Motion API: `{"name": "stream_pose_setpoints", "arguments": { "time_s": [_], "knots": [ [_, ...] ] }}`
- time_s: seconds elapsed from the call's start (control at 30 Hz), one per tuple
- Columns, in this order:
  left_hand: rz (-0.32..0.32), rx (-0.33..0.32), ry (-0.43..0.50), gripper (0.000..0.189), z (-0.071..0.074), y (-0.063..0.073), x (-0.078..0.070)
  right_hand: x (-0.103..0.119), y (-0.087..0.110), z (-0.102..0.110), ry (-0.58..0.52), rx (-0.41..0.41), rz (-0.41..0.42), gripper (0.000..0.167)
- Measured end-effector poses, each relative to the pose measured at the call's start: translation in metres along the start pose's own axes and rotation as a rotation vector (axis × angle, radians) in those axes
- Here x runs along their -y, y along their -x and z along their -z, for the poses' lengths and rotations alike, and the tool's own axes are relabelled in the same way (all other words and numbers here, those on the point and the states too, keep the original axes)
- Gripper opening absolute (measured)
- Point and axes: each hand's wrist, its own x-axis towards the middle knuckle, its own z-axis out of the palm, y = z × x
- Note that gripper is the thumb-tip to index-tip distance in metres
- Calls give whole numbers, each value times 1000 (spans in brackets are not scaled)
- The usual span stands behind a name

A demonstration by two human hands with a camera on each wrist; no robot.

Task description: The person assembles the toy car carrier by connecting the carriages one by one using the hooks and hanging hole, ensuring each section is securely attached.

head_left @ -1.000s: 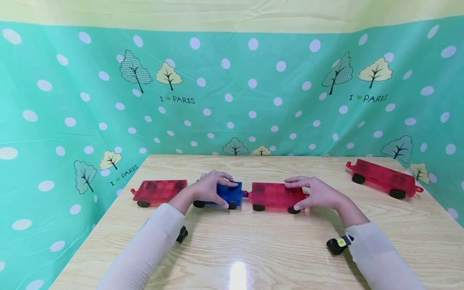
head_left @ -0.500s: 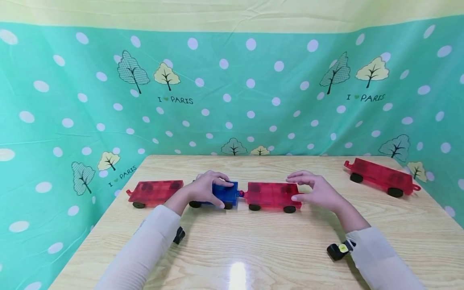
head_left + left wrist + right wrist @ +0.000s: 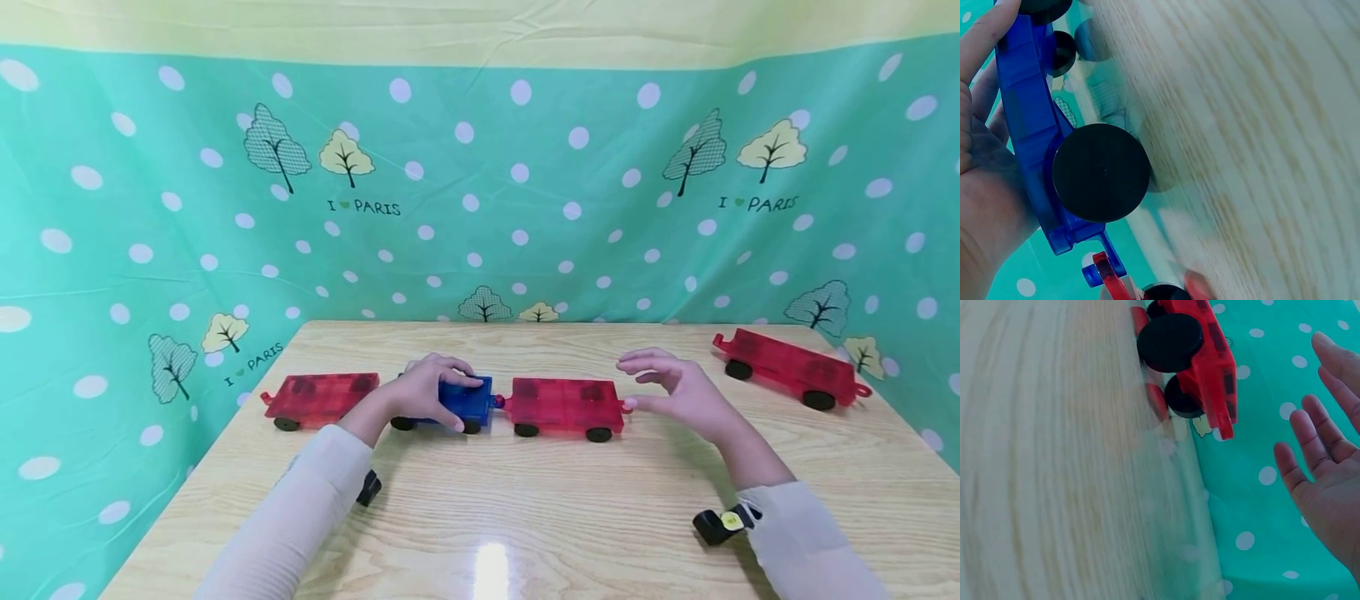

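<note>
left hand [image 3: 426, 392] grips the blue wagon [image 3: 471, 399], a red wagon [image 3: 566, 405] hitched at its 3 o'clock; right hand [image 3: 684, 398] is spread wide, holding nothing. a level, steady grip should protect the hitch [image 3: 1107, 267].

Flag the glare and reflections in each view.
Head view: a white glare patch on the table, near the bottom edge; left wrist: teal cloth mirrored faintly in the table; right wrist: dimmer than the head view, a red car reflected in the table.
</note>
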Motion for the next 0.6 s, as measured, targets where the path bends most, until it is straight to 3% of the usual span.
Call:
{"name": "stream_pose_setpoints", "arguments": {
  "time_s": [0.37,0.6],
  "knots": [
    [0,3,-4,71,0,1,0,7,10,16,23,-62,21,40],
    [4,5,3,71,-1,0,0,11,18,30,50,-115,-17,41]
  ]
}}
